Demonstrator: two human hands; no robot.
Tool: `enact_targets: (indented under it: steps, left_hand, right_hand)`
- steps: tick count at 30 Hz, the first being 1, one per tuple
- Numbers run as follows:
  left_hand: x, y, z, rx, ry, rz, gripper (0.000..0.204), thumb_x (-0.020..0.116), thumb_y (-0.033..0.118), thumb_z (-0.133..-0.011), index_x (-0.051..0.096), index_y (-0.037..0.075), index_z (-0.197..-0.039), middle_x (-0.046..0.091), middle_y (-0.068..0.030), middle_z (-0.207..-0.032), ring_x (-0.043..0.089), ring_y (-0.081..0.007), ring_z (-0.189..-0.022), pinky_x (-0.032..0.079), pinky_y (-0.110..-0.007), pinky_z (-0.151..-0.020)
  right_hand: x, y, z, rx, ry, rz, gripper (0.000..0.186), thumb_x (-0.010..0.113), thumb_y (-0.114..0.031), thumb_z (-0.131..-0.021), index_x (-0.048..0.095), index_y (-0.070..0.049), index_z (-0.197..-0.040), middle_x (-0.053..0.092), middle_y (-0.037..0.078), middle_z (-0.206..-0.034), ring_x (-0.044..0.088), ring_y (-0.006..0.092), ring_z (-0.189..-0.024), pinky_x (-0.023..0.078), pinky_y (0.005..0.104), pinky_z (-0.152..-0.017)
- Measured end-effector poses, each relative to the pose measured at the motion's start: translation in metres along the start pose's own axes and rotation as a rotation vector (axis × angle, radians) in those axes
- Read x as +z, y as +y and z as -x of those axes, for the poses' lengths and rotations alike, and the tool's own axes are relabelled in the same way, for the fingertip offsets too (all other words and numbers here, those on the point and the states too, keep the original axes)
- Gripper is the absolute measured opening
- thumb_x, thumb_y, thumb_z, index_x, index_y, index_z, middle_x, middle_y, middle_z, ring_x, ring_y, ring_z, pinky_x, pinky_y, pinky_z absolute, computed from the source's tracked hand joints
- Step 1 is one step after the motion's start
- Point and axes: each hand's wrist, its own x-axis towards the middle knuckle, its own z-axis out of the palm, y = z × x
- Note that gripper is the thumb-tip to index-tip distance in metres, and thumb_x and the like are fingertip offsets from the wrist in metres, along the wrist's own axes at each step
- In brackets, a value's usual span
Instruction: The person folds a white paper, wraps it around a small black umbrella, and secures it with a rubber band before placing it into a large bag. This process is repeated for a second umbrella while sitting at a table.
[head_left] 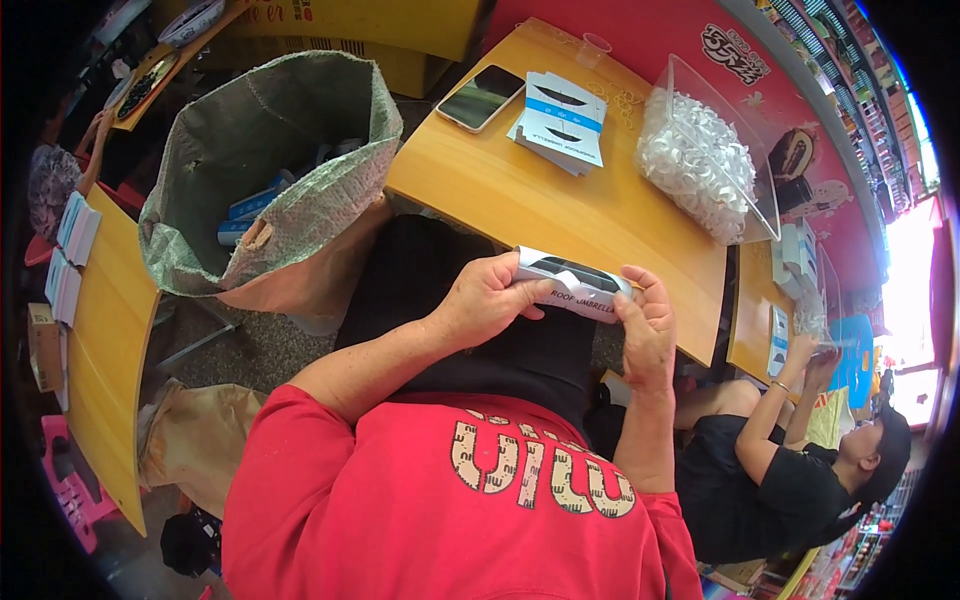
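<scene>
Head view: left hand (492, 298) grasped the roll (590, 303) at its left end, thumb on the near side; right hand (648, 325) pinched the right end between thumb and fingers; roll sat over the lap, just near of the table (530, 205); judged best handling: even thumb pressure at both ends, paper snug, edges lined up, print uncreased, neither end let go early; roll looked slim, white, dipping slightly to the right, dark picture and lettering showing; small white curl stood off mid-length; yellow-orange bit at right end, too small to tell; contents hidden; cards (565, 120) lay on the table's far part, bin (768, 205) to their right; sack (285, 82) stood left.
</scene>
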Motion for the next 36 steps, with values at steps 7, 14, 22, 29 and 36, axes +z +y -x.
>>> enact_targets:
  steps: [7,14,22,29,36]
  left_hand:
    - [-0.004,-0.011,-0.009,0.054,0.013,-0.392,0.015,0.054,0.013,-0.081,0.056,0.002,-0.092,0.059,-0.0049,-0.079,0.055,-0.0092,-0.069,0.046,-0.023,-0.057]
    - [-0.002,-0.024,-0.016,0.106,-0.091,-0.764,0.012,0.058,0.016,-0.075,0.057,0.006,-0.082,0.057,-0.0142,-0.071,0.057,-0.0304,-0.067,0.046,-0.035,-0.056]
    - [-0.006,-0.024,-0.033,0.068,-0.103,-0.731,0.011,0.056,0.014,-0.076,0.057,0.006,-0.084,0.056,-0.0129,-0.074,0.057,-0.0284,-0.067,0.045,-0.032,-0.057]
    - [-0.010,-0.028,-0.045,-0.019,-0.184,-0.651,0.014,0.060,0.015,-0.074,0.058,0.006,-0.085,0.057,-0.0128,-0.071,0.058,-0.0250,-0.066,0.045,-0.030,-0.058]
    - [-0.022,-0.048,-0.040,-0.215,-0.277,-0.519,0.018,0.051,0.018,-0.081,0.054,0.002,-0.089,0.057,-0.0105,-0.075,0.057,-0.0209,-0.073,0.045,-0.032,-0.064]
  right_hand:
    - [0.014,-0.028,-0.005,-0.456,-0.148,0.800,0.019,0.061,-0.009,-0.067,0.056,-0.002,-0.083,0.051,0.011,-0.078,0.050,0.0220,-0.075,0.040,0.0304,-0.069]
    - [0.018,-0.007,-0.021,-0.035,-0.253,0.189,0.006,0.056,-0.008,-0.074,0.054,-0.002,-0.073,0.050,0.005,-0.067,0.050,0.0144,-0.063,0.039,0.0247,-0.056]
    - [0.020,-0.001,-0.035,-0.315,-0.325,1.048,0.026,0.061,-0.016,-0.068,0.052,-0.003,-0.089,0.053,0.010,-0.071,0.052,0.0266,-0.068,0.040,0.0345,-0.062]
    - [0.013,-0.004,-0.049,-0.319,-0.302,0.736,0.013,0.057,-0.003,-0.070,0.054,-0.003,-0.083,0.055,0.014,-0.072,0.054,0.0270,-0.066,0.042,0.0320,-0.061]
    - [-0.044,-0.087,-0.127,-0.799,0.404,0.602,0.012,0.051,-0.003,-0.079,0.054,0.000,-0.090,0.053,0.006,-0.085,0.050,0.0109,-0.074,0.041,0.0214,-0.068]
